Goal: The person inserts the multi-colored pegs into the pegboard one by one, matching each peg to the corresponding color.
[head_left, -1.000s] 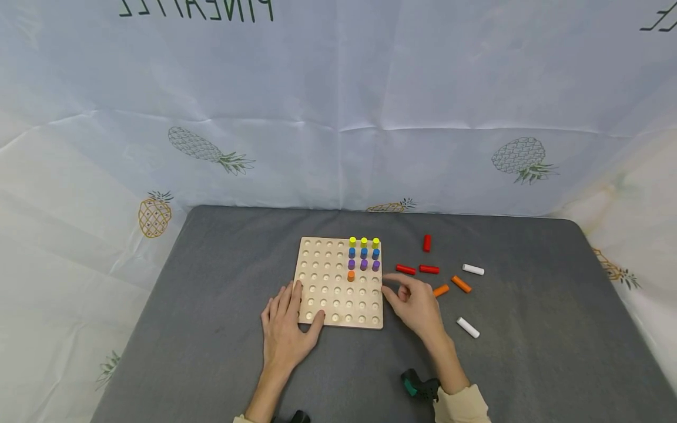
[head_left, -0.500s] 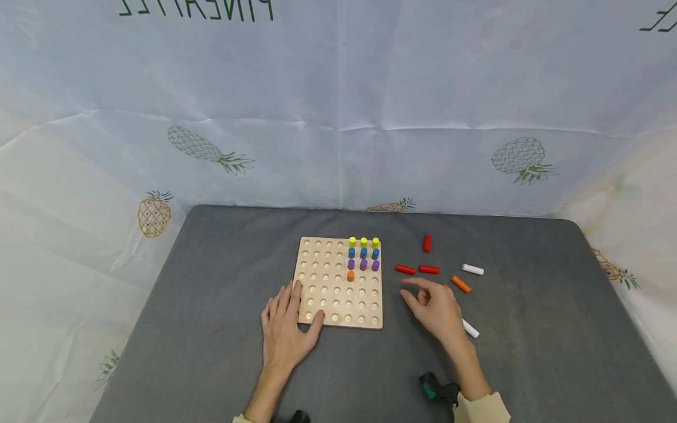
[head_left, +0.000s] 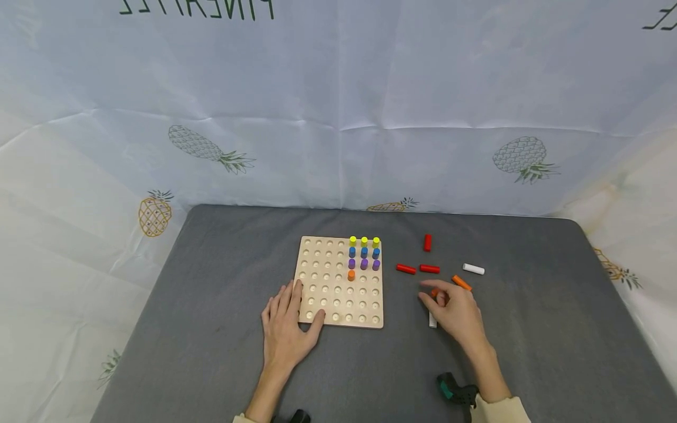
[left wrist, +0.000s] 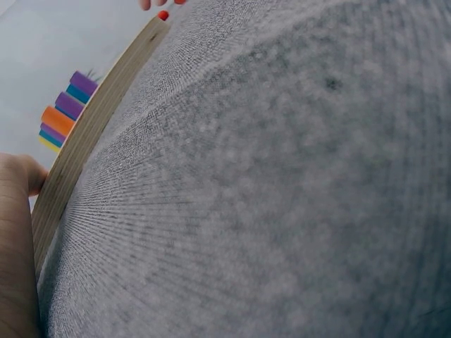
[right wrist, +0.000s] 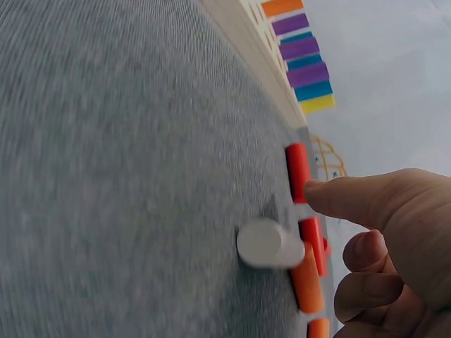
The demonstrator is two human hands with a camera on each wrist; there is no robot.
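Note:
Flat on the near left corner of the wooden pegboard (head_left: 328, 301) rests my left hand (head_left: 288, 329), fingers along the left edge and thumb on the near edge. Yellow, blue and purple pegs fill rows at the board's far right, with one orange peg (head_left: 351, 275) below them. My right hand (head_left: 457, 311) hovers right of the board, index finger and thumb apart, holding nothing that I can see. Between them a loose orange peg (head_left: 435, 292) partly shows. A white peg (right wrist: 264, 243) lies close to the hand in the right wrist view.
Red pegs (head_left: 429, 269) lie right of the board. Another orange peg (head_left: 462, 282) and a white peg (head_left: 473, 269) lie beyond my right hand. A dark device (head_left: 457, 390) sits on the right wrist. Pineapple-print cloth (head_left: 338, 164) hangs behind the grey table (head_left: 238, 264).
My right hand has moved right, away from the board's edge and over the loose pegs. It uncovers one white peg and covers another. The left hand stays in place.

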